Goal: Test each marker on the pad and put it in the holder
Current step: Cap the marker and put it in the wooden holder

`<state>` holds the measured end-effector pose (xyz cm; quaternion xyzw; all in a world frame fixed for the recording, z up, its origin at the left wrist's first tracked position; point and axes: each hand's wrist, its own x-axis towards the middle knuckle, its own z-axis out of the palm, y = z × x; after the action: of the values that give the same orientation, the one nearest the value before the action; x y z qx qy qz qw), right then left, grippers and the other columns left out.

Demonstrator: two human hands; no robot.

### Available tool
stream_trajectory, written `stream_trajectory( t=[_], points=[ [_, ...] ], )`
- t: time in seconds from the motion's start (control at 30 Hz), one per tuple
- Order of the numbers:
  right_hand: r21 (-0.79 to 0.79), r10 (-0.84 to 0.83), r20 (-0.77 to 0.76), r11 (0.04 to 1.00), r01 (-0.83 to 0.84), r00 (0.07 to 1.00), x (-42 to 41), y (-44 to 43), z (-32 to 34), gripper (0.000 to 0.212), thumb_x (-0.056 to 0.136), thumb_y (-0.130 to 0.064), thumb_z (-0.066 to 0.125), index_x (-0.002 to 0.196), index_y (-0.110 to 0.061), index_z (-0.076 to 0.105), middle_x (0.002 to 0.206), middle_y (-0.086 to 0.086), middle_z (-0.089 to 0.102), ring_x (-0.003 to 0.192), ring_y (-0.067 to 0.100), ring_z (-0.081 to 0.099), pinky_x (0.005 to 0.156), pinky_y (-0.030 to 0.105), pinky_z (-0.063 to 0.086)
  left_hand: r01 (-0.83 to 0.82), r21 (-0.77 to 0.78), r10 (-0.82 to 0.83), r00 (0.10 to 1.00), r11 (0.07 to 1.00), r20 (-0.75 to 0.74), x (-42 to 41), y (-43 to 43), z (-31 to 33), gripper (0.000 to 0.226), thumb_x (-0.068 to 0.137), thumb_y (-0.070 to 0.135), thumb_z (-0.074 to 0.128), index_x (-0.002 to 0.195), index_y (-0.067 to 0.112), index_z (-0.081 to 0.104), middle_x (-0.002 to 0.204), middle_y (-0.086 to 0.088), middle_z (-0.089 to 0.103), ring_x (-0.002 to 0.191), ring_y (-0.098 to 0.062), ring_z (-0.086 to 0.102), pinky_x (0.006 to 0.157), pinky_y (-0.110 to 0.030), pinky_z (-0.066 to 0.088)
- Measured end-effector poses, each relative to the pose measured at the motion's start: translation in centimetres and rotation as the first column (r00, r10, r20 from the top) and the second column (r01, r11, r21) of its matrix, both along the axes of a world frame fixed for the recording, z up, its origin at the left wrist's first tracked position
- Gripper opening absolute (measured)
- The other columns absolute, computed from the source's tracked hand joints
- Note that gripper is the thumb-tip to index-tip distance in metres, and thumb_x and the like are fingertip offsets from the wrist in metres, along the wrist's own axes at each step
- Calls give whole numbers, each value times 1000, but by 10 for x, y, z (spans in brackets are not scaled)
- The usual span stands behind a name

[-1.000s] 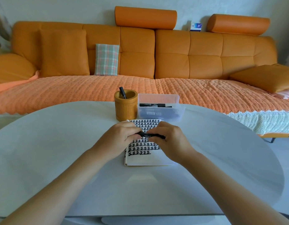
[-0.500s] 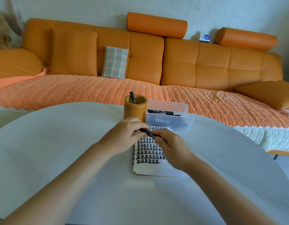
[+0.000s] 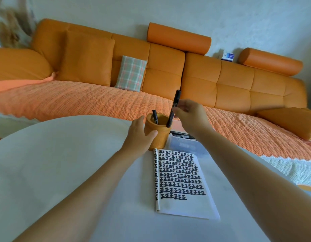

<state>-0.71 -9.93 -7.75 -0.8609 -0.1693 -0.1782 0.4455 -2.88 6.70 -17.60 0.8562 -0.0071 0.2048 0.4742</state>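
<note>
Left hand (image 3: 138, 136) wrapped round wooden holder (image 3: 161, 139) near desk's (image 3: 55, 154) far edge, right hand (image 3: 191, 116) pinching black marker (image 3: 170, 118), lower end at holder's rim

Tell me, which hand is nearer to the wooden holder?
Left. The left hand grips the holder at its side; the right hand hovers above the rim, pinching a marker whose lower end is at the mouth.

hidden or unreadable
the right forearm (image 3: 229, 165) hides part of the clear box (image 3: 183, 146); print on its markers (image 3: 180, 136) is too small to read.
</note>
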Motion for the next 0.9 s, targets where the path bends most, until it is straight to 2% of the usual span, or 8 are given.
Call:
stream_trajectory(
  t=[0.1,0.2,0.27,0.33,0.57,0.7,0.8,0.9],
  points=[
    [-62,0,14,998,1,1000,22,15,2,8,92,-20,66,98,-24,67,84,-8,70,74,8,64,64,23,44,74,-57,-74,997,996,3,7,-3,-9,65,93,40,58,148,30,26,150,1,36,136,-19,36,100,-30,31],
    [-237,10,-56,971,-23,998,34,26,-1,10,91,-22,67,100,-22,70,90,-7,70,75,8,63,62,24,48,77,-81,-81,996,994,-48,10,-1,-16,64,94,39,57,149,27,26,149,0,40,135,-21,40,107,-38,37],
    [-457,2,-115,888,-55,993,37,29,-4,9,89,-26,68,98,-27,71,96,-4,71,80,13,65,69,30,57,53,-84,-57,997,995,-49,10,0,-19,65,93,38,59,149,25,28,147,-1,42,133,-21,43,107,-42,41],
    [-577,7,-137,813,-86,990,38,31,-6,14,89,-30,68,102,-30,73,99,-5,72,83,14,66,74,34,59,26,-93,-29,999,995,-30,10,1,-19,63,92,38,61,146,24,33,143,-1,45,128,-20,47,103,-40,45],
    [-549,106,-231,807,-220,967,41,28,-1,23,93,-21,63,113,-28,74,107,-7,71,95,14,64,81,28,54,11,-94,-13,1000,995,-24,15,1,-20,73,85,45,69,144,23,32,142,-3,43,127,-23,48,100,-42,49],
    [-414,-4,-155,908,-62,988,57,4,-5,19,96,-14,59,102,-23,74,109,-3,70,92,8,62,65,15,42,58,-61,-58,998,996,-4,18,-1,-20,90,83,49,70,151,30,15,153,1,30,138,-23,36,105,-42,42],
    [-596,-145,-157,803,23,977,70,-21,-19,28,99,-9,50,102,-25,73,121,0,68,101,16,65,69,21,51,101,-93,-90,989,991,120,18,-4,-14,87,87,50,63,152,36,7,157,5,25,141,-16,31,105,-37,39],
    [-720,-168,-200,693,-28,965,76,-37,-32,33,98,-6,48,113,-25,72,129,1,65,108,20,65,83,28,54,46,-71,-25,963,996,267,23,-1,4,71,97,45,50,154,33,10,160,5,21,140,-3,21,107,-30,32]
  ],
)
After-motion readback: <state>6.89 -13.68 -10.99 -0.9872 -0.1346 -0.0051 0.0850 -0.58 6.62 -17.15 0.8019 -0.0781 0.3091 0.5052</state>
